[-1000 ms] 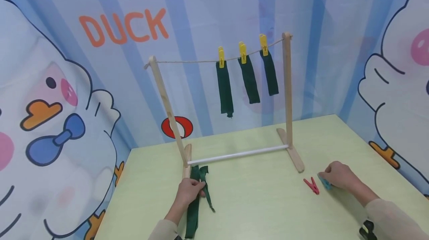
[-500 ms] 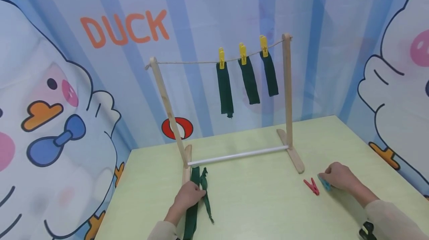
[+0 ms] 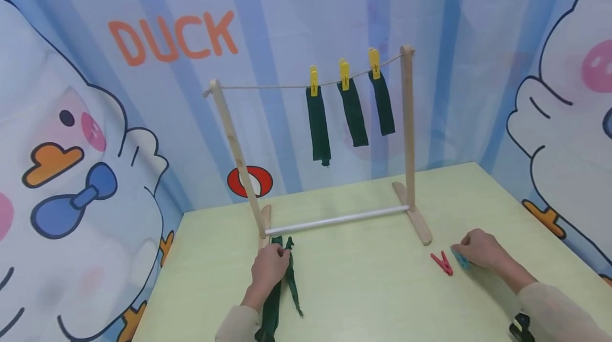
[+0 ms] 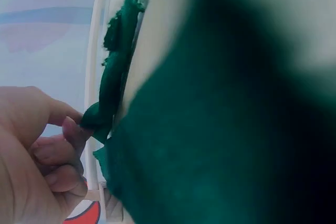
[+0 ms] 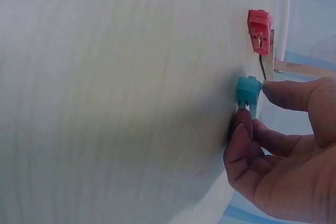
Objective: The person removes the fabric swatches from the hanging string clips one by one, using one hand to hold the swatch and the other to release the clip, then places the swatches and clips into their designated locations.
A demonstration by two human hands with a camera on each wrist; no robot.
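My left hand is over two dark green cloth strips at the left foot of the rack. Its thumb and finger pinch the narrow twisted strip; a wider strip runs beneath the hand. In the left wrist view that twisted strip meets the fingertips, while blurred green cloth fills the right side. At the table's right, my right hand pinches a teal clothespin between thumb and fingers, low by the tabletop. A red clothespin lies just left of it.
A wooden rack with a white crossbar stands at the back. From its string hang three green strips, each under a yellow clothespin. A patterned curtain rises behind the pale table.
My left hand drew toward me with the narrow strip, then moved back up beside its far end. That strip now lies straighter. The right hand stays at the teal clothespin.
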